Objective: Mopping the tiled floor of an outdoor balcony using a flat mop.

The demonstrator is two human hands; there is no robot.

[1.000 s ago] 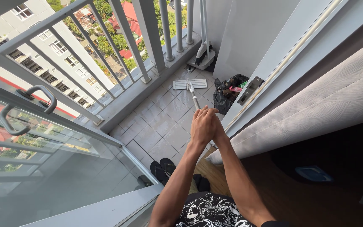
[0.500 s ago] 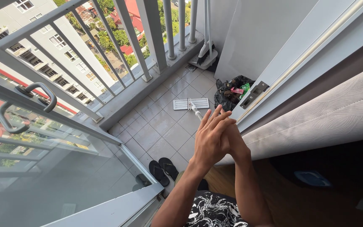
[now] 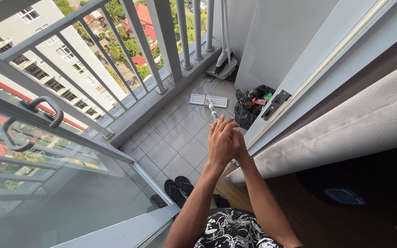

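Outdoors, tiled balcony floor [image 3: 175,138], grey railing [image 3: 134,41], flat mop [image 3: 208,100]

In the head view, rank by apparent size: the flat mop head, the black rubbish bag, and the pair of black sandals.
1. Black rubbish bag.
2. Flat mop head and pair of black sandals: look alike; the sandals lie nearer the camera, so unranked.
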